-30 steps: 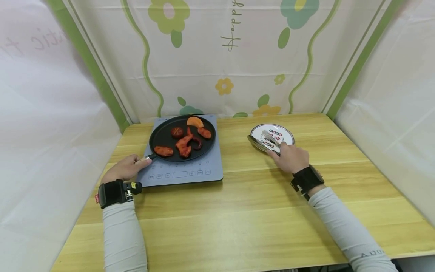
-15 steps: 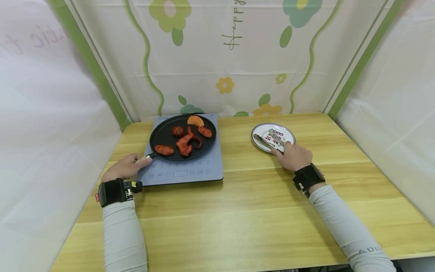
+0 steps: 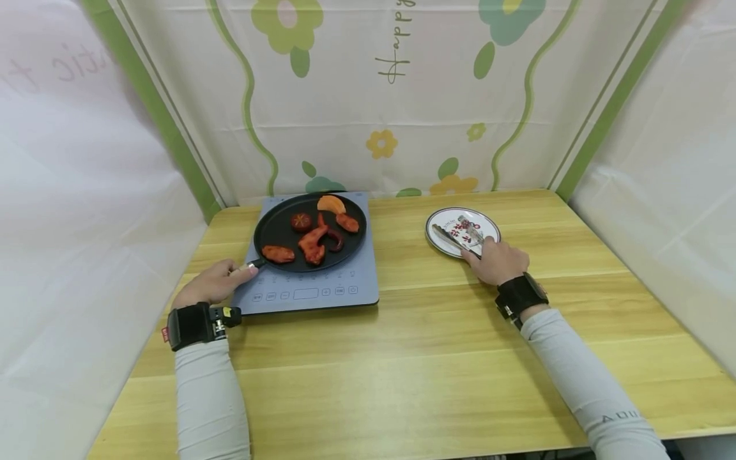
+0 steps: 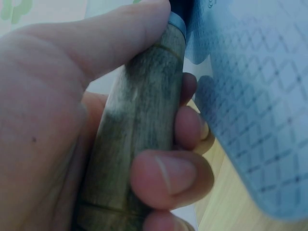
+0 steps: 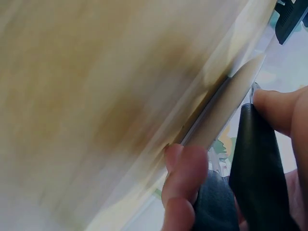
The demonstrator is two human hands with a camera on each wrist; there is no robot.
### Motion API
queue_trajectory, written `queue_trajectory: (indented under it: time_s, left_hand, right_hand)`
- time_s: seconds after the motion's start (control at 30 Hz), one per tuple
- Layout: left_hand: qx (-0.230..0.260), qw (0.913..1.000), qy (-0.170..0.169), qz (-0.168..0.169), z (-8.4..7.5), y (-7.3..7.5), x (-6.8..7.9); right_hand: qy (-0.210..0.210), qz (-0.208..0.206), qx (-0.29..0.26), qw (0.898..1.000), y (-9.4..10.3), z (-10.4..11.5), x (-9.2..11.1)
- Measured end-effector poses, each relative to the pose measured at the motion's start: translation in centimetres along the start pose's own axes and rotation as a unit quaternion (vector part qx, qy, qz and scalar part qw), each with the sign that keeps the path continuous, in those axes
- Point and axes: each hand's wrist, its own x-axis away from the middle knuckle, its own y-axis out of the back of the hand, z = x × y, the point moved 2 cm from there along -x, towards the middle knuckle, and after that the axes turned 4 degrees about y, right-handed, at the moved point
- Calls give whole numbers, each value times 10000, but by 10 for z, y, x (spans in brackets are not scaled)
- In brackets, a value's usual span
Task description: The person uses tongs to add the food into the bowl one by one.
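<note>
In the head view, my left hand (image 3: 213, 282) grips the handle of a black frying pan (image 3: 277, 225). Its worn wooden handle (image 4: 134, 106) runs under my thumb in the left wrist view, fingers curled round it. Reddish chicken pieces (image 3: 278, 254), a tomato slice (image 3: 301, 222), an orange slice (image 3: 331, 204) and a red chili (image 3: 336, 241) lie in the pan. My right hand (image 3: 499, 260) holds a pair of tongs (image 3: 448, 238) by the dark handles (image 5: 260, 168). Their spread metal tips are over a white plate (image 3: 433, 223); whether they touch it I cannot tell.
Under the pan is a grey induction cooktop (image 3: 310, 305) with touch controls along its front. The wooden table (image 3: 414, 370) extends between and in front of both hands. A flowered cloth (image 3: 437, 102) closes off the back, with white cloth at both sides.
The right hand and tongs have shifted slightly to the right; both tong tips now lie within the plate's outline, where one stuck out past its left rim. Left hand and pan stay put.
</note>
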Motion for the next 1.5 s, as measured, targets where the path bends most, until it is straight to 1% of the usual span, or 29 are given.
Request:
queue_trajectory:
  time_s: [0.3, 0.47, 0.9, 1.17, 1.4, 1.5]
  left_hand:
    - [-14, 10000, 17, 8, 1, 0, 0]
    - [17, 10000, 9, 9, 0, 1, 0]
    - [-82, 9999, 97, 56, 0, 1, 0]
    - [-73, 9999, 97, 28, 2, 2, 0]
    - [50, 9998, 151, 99, 1, 4, 3]
    - [-83, 9999, 113, -36, -3, 6, 6]
  right_hand:
    - [-135, 239, 85, 9996, -1, 0, -5]
    - [-228, 355, 42, 9991, -1, 1, -7]
    - [-341, 616, -129, 9974, 4, 5, -4]
    - [-387, 582, -302, 9971, 5, 7, -1]
    - [-380, 496, -421, 9972, 7, 9, 3]
    - [-315, 409, -458, 9976, 13, 14, 4]
